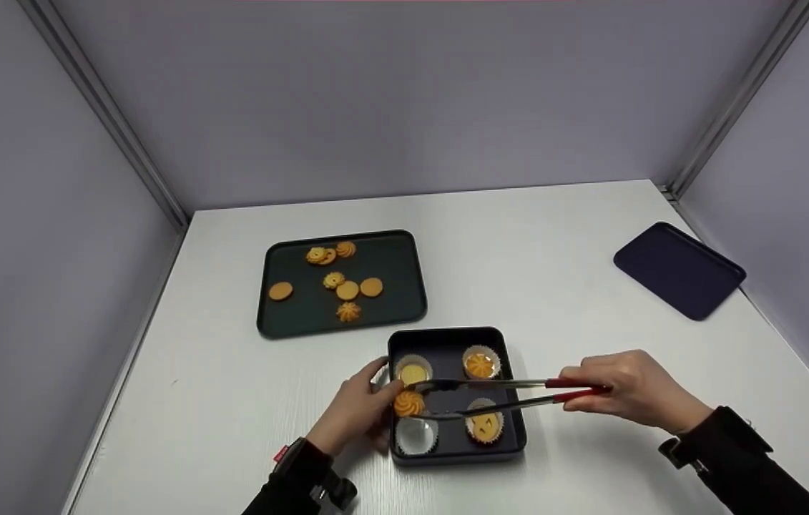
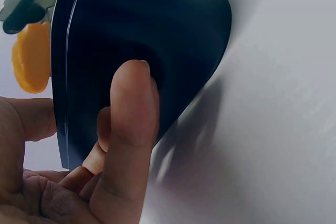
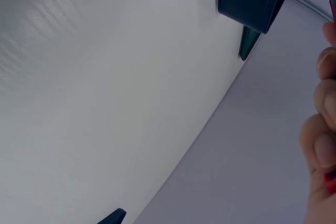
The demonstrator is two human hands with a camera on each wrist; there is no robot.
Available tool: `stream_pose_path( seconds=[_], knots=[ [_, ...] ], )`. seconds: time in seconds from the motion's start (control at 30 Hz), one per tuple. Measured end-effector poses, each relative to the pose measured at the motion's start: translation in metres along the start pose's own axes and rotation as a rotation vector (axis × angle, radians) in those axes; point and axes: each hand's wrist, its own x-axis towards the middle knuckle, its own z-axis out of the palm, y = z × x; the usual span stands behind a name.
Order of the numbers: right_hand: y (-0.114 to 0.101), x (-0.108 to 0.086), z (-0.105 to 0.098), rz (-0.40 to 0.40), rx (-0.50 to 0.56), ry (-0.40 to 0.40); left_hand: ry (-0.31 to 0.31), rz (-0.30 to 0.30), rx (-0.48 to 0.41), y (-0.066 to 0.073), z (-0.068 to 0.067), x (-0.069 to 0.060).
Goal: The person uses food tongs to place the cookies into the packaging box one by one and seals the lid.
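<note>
In the head view, the right hand [image 1: 633, 390] grips red-handled tongs [image 1: 533, 384], whose dark tips lie either side of a swirled cookie [image 1: 409, 403] at the left of a dark box [image 1: 447, 452]. The left hand [image 1: 360, 408] holds the box's left wall, thumb at the rim beside that cookie; the left wrist view shows its fingers [image 2: 134, 103] against the outer wall. Paper cups stand in the box: a yellow round cookie [image 1: 413, 374] at upper left, a flower-shaped one [image 1: 479, 365] at upper right, another cookie [image 1: 484, 427] at lower right. The lower-left cup [image 1: 416, 435] is empty.
Behind the box, to the left, a dark green tray [image 1: 397, 261] bears several loose cookies, round and flower-shaped. A dark blue tray [image 1: 679, 272] lies at the right, near the table's edge. Grey panels stand around the white table [image 1: 232, 400].
</note>
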Motion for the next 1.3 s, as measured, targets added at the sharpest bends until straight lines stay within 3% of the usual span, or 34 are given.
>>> stream_pose_path(
  seconds=[0.9, 1.3],
  knots=[
    [-0.0073, -0.0016, -0.0042, 0.066, 0.018, -0.141, 0.005, 0.024, -0.003, -0.0007, -0.0003, -0.001],
    [-0.0089, 0.0005, -0.0019, 0.045, -0.01, -0.165, 0.022, 0.037, 0.049, -0.0008, 0.0007, -0.0004]
  ],
)
